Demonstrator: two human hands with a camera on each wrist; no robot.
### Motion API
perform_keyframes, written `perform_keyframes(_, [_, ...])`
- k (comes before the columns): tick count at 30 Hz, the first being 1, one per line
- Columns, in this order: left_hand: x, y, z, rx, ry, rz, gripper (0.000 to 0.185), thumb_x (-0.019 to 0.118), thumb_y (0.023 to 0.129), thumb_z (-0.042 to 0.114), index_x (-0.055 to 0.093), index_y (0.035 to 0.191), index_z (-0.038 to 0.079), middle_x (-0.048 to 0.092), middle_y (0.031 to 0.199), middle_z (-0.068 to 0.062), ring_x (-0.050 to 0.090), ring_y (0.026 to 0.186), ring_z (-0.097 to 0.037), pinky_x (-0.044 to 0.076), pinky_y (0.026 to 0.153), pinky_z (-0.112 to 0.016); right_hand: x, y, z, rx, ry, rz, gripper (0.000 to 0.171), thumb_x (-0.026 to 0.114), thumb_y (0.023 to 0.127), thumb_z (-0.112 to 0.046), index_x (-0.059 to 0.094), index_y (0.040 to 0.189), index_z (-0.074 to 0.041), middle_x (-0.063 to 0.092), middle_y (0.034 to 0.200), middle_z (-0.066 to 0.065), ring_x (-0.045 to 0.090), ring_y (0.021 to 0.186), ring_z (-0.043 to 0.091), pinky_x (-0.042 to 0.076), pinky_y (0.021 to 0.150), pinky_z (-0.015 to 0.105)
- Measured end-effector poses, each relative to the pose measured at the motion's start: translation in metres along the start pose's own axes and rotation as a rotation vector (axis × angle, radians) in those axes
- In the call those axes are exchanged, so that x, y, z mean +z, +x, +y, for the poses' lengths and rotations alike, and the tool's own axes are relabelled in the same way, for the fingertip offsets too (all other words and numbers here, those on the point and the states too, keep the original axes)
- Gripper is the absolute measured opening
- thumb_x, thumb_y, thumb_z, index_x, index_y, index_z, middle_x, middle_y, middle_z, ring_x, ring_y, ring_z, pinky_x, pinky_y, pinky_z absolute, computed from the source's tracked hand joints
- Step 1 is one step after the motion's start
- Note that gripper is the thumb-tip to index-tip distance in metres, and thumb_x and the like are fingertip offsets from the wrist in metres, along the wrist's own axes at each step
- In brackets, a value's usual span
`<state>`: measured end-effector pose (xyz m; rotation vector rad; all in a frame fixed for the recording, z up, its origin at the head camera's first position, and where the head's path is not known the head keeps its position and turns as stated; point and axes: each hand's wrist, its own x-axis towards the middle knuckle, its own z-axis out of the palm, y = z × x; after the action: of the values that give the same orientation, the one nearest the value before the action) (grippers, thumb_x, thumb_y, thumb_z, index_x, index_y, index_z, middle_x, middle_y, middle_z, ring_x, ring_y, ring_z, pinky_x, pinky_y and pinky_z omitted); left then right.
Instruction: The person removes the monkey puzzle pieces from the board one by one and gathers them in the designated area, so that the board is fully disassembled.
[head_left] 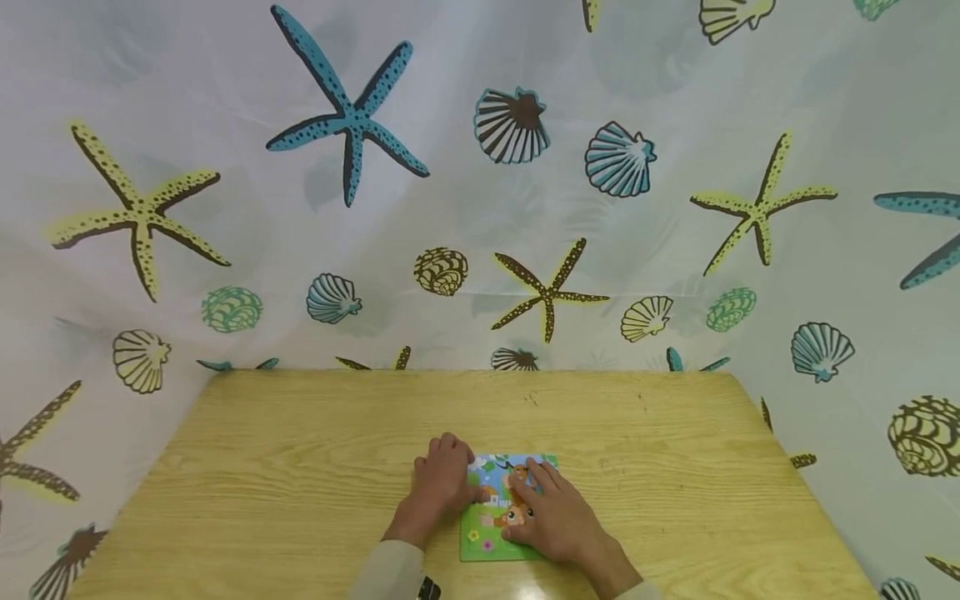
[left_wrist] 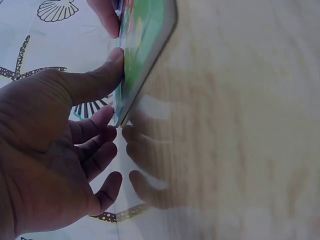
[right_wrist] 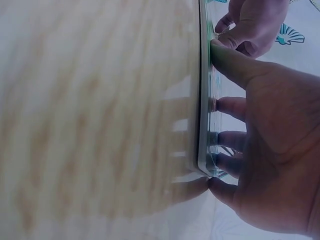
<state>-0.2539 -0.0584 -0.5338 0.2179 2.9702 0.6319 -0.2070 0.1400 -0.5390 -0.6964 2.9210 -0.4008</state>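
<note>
puzzle [head_left: 501, 508]: middle of its picture hidden under the right hand [head_left: 551, 517]; left edge under the left hand [head_left: 442, 487]
forearms: cut off by the near edge in the head view
table [left_wrist: 240, 150]: blurred in both wrist views
dark object [head_left: 428, 588]: near edge, cut off, too small to tell

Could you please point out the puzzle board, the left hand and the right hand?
puzzle board [head_left: 474, 533]: head view, bare green lower corner.
left hand [head_left: 438, 487]: head view, back of hand.
right hand [head_left: 555, 521]: head view, back of hand.
</note>
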Motion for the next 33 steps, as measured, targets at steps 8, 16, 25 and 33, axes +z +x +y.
perform_keyframes(8, [0.002,0.008,0.002,-0.042,-0.027,-0.031,0.053,0.086,0.071,0.035,0.058,0.108,0.009,0.055,0.112,-0.009,0.047,0.109,-0.029,0.040,0.093,-0.056,0.000,0.001,0.001,0.001,-0.003,0.002,0.075,0.055,0.088,-0.062,0.043,0.146,-0.018,0.028,0.158,0.014,0.026,0.146,0.036,0.028,0.115,0.050])
perform_keyframes(16, [0.002,0.006,-0.001,-0.005,-0.193,-0.058,0.043,0.075,0.084,0.024,0.051,0.119,0.015,0.058,0.091,0.000,0.053,0.085,-0.018,0.039,0.082,-0.051,-0.003,0.001,0.000,0.002,-0.009,0.005,0.073,0.054,0.089,-0.061,0.044,0.146,-0.017,0.029,0.157,0.015,0.027,0.145,0.037,0.030,0.114,0.051])
perform_keyframes(25, [-0.016,0.001,-0.030,-0.035,-0.338,-0.023,0.022,0.053,0.100,0.021,0.048,0.121,0.020,0.063,0.103,-0.004,0.059,0.085,-0.018,0.041,0.082,-0.050,-0.005,-0.002,-0.002,-0.003,0.005,0.020,0.071,0.058,0.088,-0.058,0.046,0.144,-0.015,0.031,0.156,0.016,0.029,0.143,0.040,0.032,0.112,0.053])
perform_keyframes(33, [-0.041,-0.007,-0.081,-0.108,-0.281,-0.010,0.027,0.051,0.100,0.018,0.048,0.127,0.014,0.063,0.109,-0.010,0.060,0.090,-0.024,0.032,0.089,-0.069,-0.005,-0.004,-0.002,0.006,0.002,0.005,0.072,0.056,0.089,-0.059,0.044,0.145,-0.016,0.029,0.157,0.015,0.028,0.144,0.038,0.032,0.112,0.054])
